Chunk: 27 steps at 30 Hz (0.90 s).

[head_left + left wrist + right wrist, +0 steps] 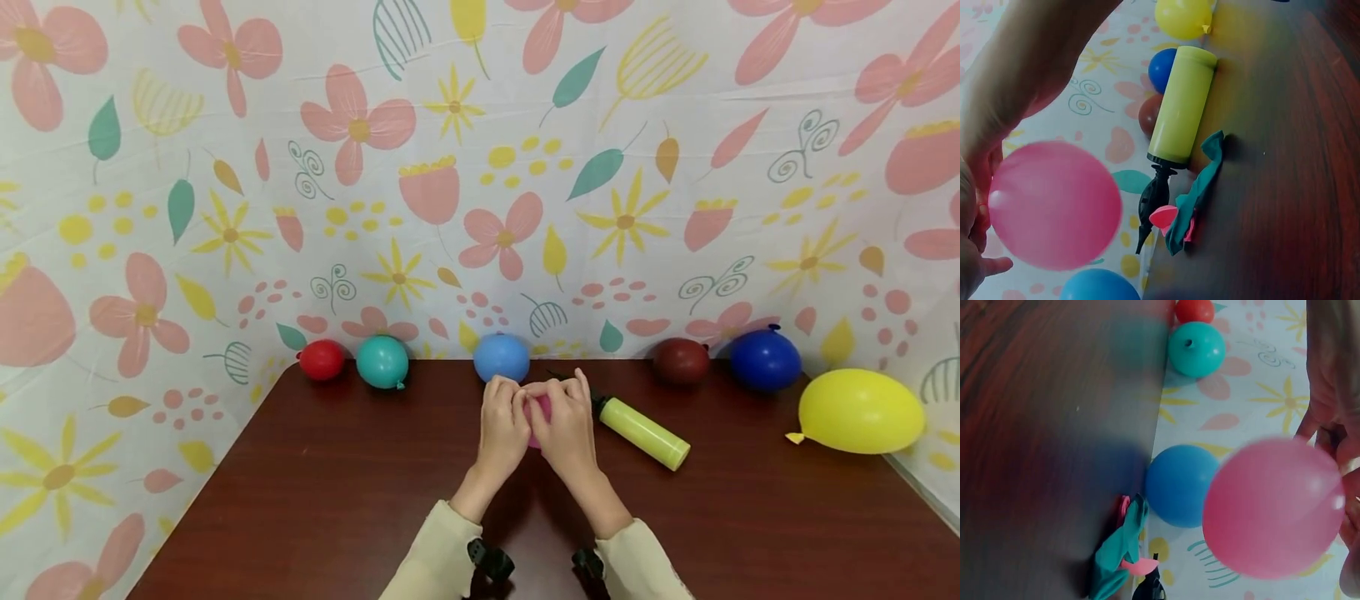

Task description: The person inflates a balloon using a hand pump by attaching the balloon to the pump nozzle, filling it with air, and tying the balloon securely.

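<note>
A pink inflated balloon (1054, 206) hangs below both hands, round and slightly blurred in the wrist views. In the head view my left hand (501, 427) and right hand (570, 427) meet over it, with fingers and thumbs curled together, pinching its neck. They cover most of the balloon there, and the neck itself is hidden. Just right of my hands, a yellow-green hand pump (645, 433) with a black nozzle lies on the table. Beside the nozzle are limp balloons, a teal one (1194, 197) and pink ones (1164, 216).
Inflated balloons line the back of the dark wooden table (337, 500): red (322, 360), teal (382, 362), light blue (501, 358), brown (681, 362) and dark blue (765, 360). A larger yellow balloon (861, 412) sits at the right edge. Behind hangs a flowered cloth (465, 275).
</note>
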Available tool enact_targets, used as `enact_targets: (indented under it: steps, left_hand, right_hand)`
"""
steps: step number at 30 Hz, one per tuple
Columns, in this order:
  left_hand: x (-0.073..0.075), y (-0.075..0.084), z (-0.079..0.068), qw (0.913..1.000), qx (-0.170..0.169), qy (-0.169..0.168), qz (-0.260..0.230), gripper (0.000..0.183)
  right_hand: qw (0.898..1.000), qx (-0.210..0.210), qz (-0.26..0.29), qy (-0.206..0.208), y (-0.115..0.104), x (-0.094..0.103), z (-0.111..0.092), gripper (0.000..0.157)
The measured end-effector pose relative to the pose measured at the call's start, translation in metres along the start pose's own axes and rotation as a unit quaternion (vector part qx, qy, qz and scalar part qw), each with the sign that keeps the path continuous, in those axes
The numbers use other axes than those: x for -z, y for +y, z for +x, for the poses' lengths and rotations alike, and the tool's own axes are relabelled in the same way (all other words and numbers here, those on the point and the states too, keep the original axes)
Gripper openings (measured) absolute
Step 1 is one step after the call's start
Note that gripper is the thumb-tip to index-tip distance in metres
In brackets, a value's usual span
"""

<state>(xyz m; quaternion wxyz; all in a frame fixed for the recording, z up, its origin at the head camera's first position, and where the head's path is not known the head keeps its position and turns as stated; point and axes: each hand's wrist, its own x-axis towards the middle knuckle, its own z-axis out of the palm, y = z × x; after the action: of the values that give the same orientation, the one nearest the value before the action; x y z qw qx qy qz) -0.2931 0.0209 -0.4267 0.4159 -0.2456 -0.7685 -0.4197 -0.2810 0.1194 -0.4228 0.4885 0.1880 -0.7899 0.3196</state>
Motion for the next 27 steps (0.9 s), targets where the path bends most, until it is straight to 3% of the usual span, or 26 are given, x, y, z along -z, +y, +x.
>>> enact_targets:
  steps: [4,12,20,23,27]
  left_hand:
    - [0.000,0.001,0.000,0.9999,0.010,-0.004,0.004,0.019]
    - [-0.002,0.001,-0.003,0.9994,0.020,-0.005,0.028,0.023]
    - [-0.004,0.001,-0.009,0.9950,0.098,-0.017,-0.012,0.027]
    - [-0.005,0.004,-0.009,0.9878,0.142,-0.030,-0.057,0.029]
    - [-0.005,0.009,-0.008,0.9616,0.231,-0.045,-0.141,0.039]
  right_hand:
    - [1.000,-0.013,0.008,0.014,-0.003,-0.003,0.000,0.020]
    - [0.998,-0.038,0.056,-0.003,-0.003,-0.007,-0.001,0.017]
    - [0.998,-0.041,0.036,-0.014,0.002,-0.011,-0.009,0.007]
    - [0.998,-0.051,0.045,-0.003,0.004,-0.012,-0.009,0.004]
    - [0.996,-0.073,0.046,0.031,0.007,-0.012,-0.010,0.003]
